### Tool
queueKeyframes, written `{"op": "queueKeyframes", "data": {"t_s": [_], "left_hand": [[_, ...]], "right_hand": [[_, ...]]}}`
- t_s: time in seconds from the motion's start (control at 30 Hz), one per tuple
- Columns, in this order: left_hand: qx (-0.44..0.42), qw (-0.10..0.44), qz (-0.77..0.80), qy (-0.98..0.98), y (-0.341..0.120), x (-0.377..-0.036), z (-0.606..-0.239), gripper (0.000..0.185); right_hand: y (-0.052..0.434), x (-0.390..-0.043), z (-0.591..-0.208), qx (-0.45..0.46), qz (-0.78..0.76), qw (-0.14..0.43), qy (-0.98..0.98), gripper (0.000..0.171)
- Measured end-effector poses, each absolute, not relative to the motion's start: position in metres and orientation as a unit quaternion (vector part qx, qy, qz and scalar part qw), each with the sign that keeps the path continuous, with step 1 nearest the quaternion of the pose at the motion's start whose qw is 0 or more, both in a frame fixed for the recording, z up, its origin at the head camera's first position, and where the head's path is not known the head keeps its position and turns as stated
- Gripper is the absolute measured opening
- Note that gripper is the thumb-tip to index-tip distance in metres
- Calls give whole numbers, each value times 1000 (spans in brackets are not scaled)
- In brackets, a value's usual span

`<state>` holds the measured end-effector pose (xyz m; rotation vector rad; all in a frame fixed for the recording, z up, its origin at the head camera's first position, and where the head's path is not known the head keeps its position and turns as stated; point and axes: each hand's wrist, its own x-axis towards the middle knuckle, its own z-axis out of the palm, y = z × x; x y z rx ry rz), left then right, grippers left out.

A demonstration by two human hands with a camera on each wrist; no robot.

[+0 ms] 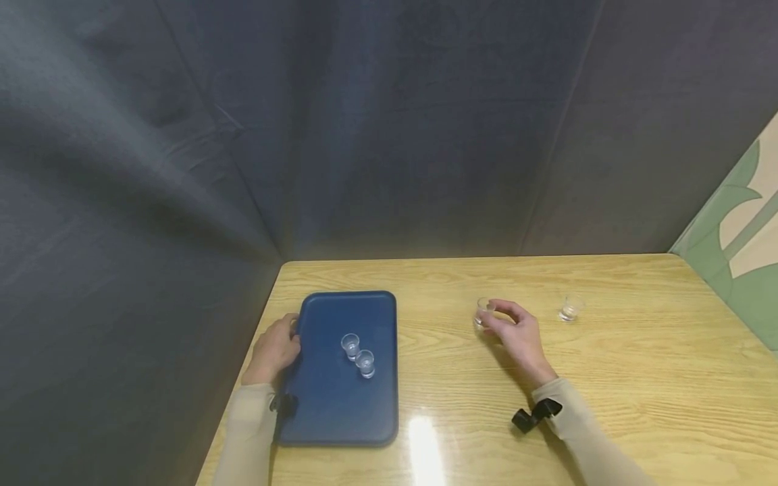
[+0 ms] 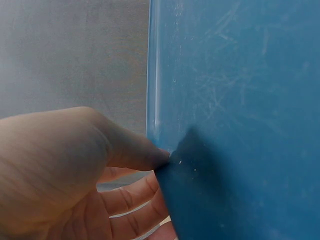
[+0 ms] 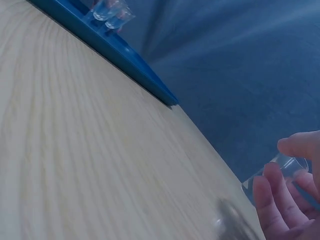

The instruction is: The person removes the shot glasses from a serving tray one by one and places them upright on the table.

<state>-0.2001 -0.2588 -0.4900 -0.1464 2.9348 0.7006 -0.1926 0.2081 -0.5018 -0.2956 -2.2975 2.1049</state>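
My left hand (image 1: 275,351) holds the left rim of a dark blue tray (image 1: 334,412); in the left wrist view its thumb (image 2: 145,152) lies over the edge and the other fingers are beneath. On the tray two small clear shot glasses (image 1: 350,344) stand close together near the middle. Right of the tray, my right hand (image 1: 516,335) grips another clear shot glass (image 1: 485,305) between thumb and fingers. That same glass (image 3: 289,162) looks tilted in the right wrist view, partly hidden by the fingers.
One more clear shot glass (image 1: 569,309) stands on the wooden table (image 1: 462,398), to the right of my right hand. Dark cloth (image 1: 425,135) hangs behind the table and along its left side. A green patterned panel (image 1: 747,236) is at the far right.
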Motion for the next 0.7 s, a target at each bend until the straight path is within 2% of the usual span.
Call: {"op": "queueKeyframes", "data": {"t_s": [0.37, 0.7], "left_hand": [[-57, 62, 240, 967, -258, -200, -490, 55], [-54, 60, 242, 967, -258, -197, -490, 54]], "right_hand": [[237, -191, -502, -120, 685, 22, -719, 57], [261, -183, -500, -129, 693, 60, -706, 53]]}}
